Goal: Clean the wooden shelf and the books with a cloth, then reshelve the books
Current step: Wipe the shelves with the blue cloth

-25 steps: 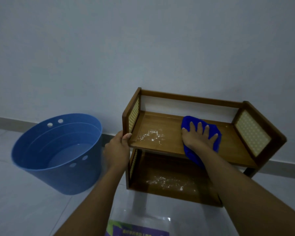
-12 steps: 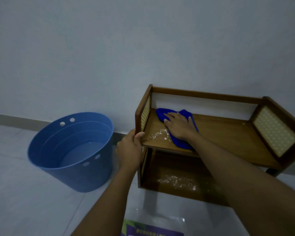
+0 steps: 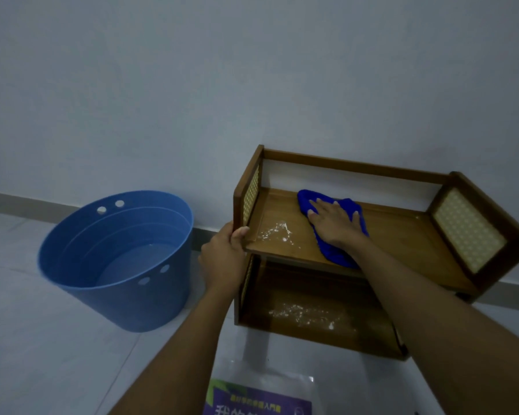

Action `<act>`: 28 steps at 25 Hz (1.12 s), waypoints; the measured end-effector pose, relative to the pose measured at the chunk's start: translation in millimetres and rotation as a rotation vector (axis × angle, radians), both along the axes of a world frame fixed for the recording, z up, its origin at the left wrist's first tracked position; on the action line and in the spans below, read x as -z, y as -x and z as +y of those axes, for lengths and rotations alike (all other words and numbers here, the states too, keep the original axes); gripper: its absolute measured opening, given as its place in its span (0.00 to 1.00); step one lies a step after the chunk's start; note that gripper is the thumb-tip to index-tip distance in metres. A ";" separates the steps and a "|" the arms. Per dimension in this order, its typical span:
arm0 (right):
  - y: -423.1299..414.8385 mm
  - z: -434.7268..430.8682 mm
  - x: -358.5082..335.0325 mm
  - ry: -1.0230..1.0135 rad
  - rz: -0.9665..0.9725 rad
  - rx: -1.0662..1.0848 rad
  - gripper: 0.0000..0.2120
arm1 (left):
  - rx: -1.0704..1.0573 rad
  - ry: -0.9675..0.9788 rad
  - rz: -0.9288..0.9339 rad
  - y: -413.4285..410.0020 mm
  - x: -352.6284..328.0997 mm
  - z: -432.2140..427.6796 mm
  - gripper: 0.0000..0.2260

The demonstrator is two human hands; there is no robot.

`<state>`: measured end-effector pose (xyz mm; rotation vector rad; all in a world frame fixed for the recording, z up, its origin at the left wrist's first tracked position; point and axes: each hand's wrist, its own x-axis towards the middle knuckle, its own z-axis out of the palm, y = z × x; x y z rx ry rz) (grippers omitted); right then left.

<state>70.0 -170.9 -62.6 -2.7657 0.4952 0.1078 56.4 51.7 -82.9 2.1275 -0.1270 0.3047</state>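
A small two-tier wooden shelf (image 3: 402,250) with woven side panels stands on the floor against the wall. My right hand (image 3: 334,223) presses flat on a blue cloth (image 3: 333,253) on the upper board. White powdery dust (image 3: 277,233) lies on that board left of the cloth, and more dust (image 3: 303,314) covers the lower board. My left hand (image 3: 222,259) grips the shelf's left side panel at its front edge. A purple book (image 3: 258,399) lies on the floor at the bottom edge, partly cut off.
A blue plastic bucket (image 3: 114,289) with water in it stands on the tiled floor left of the shelf, close to my left hand. A clear plastic sheet (image 3: 282,378) lies under the book. The grey wall rises right behind the shelf.
My right hand slid the cloth from the right part of the upper board to its far left, then back toward the middle. The left hand kept its grip on the side panel.
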 end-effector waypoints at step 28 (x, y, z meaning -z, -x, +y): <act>45.0 64.5 -4.1 -0.086 -0.129 -0.413 0.22 | 0.063 0.092 0.024 -1.5 0.4 3.0 0.11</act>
